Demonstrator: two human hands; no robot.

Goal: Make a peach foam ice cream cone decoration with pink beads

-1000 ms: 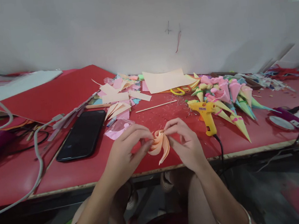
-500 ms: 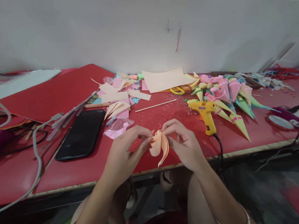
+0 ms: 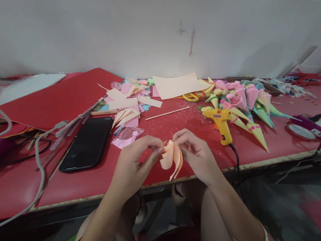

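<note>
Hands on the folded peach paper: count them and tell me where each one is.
2. The left hand pinches the left side of the folded peach paper; the right hand is at its upper right side. I see no others on it.

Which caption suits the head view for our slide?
Left hand and right hand hold curled peach strips near a yellow glue gun.

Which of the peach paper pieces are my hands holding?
The curled layered piece, held by your left hand and right hand; the large sheet and loose strips lie farther back.
</note>
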